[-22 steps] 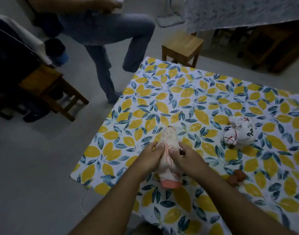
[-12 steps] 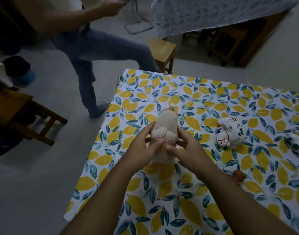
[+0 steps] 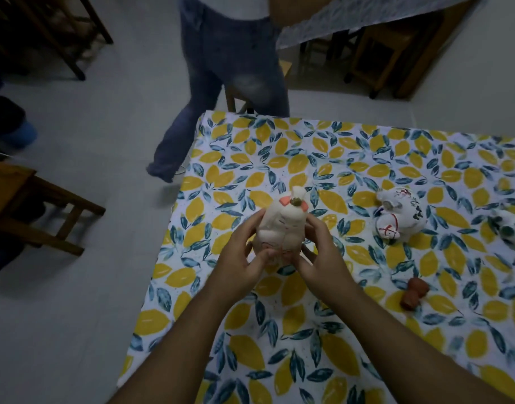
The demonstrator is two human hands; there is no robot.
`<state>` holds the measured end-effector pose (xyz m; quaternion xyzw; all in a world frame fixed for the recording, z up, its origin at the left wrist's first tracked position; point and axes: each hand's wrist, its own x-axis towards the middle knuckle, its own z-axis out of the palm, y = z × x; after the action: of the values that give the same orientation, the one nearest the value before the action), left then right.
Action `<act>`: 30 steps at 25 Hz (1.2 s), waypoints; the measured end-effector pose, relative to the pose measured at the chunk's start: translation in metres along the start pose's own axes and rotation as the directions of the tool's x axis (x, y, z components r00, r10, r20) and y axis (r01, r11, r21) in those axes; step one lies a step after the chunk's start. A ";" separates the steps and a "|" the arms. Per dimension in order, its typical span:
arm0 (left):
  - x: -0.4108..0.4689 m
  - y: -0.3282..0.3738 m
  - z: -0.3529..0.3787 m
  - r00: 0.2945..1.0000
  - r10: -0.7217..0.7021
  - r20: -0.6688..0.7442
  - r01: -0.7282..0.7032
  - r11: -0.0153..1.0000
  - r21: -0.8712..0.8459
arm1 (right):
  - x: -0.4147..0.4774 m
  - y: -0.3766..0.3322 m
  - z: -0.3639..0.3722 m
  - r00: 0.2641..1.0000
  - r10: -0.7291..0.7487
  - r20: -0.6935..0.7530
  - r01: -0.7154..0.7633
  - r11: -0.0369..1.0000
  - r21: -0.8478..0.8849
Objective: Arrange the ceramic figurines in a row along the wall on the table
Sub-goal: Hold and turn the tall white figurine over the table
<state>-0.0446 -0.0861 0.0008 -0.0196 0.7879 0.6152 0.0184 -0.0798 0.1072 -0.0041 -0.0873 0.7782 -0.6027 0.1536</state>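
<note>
- Glazed ceramic, by the look of it: the pale figurine point(image 3: 279, 228) held in the head view is likely rigid, brittle and a little slick, so a knock on the table could chip it.
- Both hands hold it above the leaf-print tablecloth point(image 3: 308, 147). The left hand point(image 3: 238, 260) wraps its left flank and the right hand point(image 3: 320, 255) its right flank, thumbs meeting low on the front.
- That 2-sided hold around the broad lower body seems the safest place; the small topknot and pink bow above the fingers look too slight to lift by.
- It is creamy white and rounded, with thin red line drawing on the front, partly hidden by the thumbs.
- Right of the grip, apart from it, a white painted cat figurine point(image 3: 399, 217) lies on the cloth. Further right, a blurred white and dark green figurine point(image 3: 507, 228) sits at the frame edge.
- Below and right of the grip lies a small reddish-brown piece point(image 3: 414, 293).
- No row is formed yet, I judge.
</note>
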 end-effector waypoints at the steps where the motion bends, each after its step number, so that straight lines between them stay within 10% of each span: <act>1: 0.000 -0.001 0.000 1.000 0.005 0.010 -0.005 1.000 0.000 | -0.001 0.000 0.002 1.000 -0.002 0.000 0.002 1.000 0.010; 24: -0.005 -0.002 0.006 1.000 0.012 0.010 -0.013 0.996 0.092 | -0.005 0.009 0.011 0.999 -0.039 -0.028 0.039 0.999 0.029; 30: -0.019 0.017 0.017 0.992 -0.001 -0.128 0.039 0.954 0.296 | -0.011 -0.012 -0.002 0.997 -0.077 -0.011 0.073 0.979 -0.190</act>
<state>-0.0262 -0.0654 0.0138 -0.0634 0.8710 0.4866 -0.0225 -0.0709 0.1096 0.0092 -0.1254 0.8295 -0.5320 0.1147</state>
